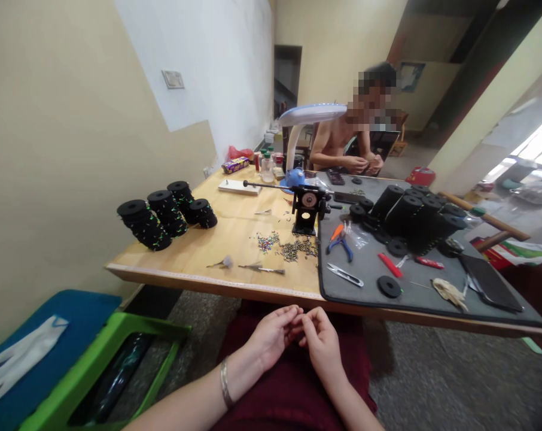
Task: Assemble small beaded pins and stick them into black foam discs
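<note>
My left hand [271, 335] and my right hand [321, 342] meet over my lap, just below the front edge of the wooden table [217, 239]. Both have their fingertips pinched together where they touch; whatever sits between them is too small to make out. A bracelet circles my left wrist. On the table ahead lie a heap of small metal pieces [298, 247], some coloured beads [267, 241] and a black hand-crank tool [307, 208].
Stacks of black spools [166, 218] stand at the left and on the grey mat [414, 281] at the right, with blue pliers [340, 244], snips, red-handled tools and a phone. A desk lamp [307, 120] stands behind. Another person works at the far end. A green stool [104, 359] is lower left.
</note>
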`<state>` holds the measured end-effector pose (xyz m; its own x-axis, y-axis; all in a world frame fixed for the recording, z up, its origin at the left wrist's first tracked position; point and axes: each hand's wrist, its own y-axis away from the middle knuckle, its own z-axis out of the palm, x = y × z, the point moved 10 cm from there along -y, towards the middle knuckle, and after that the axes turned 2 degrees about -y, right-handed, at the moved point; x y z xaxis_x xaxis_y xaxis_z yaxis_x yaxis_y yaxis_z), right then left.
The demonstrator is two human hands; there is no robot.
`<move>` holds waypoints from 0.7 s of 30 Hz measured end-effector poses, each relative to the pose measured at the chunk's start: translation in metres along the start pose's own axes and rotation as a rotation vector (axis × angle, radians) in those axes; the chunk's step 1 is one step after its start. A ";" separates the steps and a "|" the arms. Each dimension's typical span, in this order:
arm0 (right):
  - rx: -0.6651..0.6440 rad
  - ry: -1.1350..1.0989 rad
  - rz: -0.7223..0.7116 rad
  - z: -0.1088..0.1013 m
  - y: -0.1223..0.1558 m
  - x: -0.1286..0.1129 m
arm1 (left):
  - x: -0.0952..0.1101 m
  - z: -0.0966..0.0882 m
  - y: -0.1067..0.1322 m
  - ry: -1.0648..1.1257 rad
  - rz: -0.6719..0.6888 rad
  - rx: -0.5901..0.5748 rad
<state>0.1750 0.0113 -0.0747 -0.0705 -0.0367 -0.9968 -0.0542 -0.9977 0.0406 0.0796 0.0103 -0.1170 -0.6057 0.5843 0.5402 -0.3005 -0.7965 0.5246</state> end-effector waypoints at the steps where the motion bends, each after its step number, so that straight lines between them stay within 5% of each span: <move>1: 0.004 0.001 0.002 0.000 0.000 0.000 | 0.001 0.000 0.000 -0.006 0.007 0.006; 17: -0.005 -0.081 0.058 0.001 -0.004 0.001 | 0.027 0.010 0.007 -0.316 0.288 -0.009; 21: -0.001 -0.080 0.069 -0.001 -0.003 0.001 | 0.023 0.007 0.002 -0.254 0.238 -0.011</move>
<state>0.1761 0.0147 -0.0758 -0.1533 -0.1008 -0.9830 -0.0459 -0.9930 0.1089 0.0702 0.0230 -0.0995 -0.4578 0.4006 0.7937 -0.1812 -0.9160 0.3578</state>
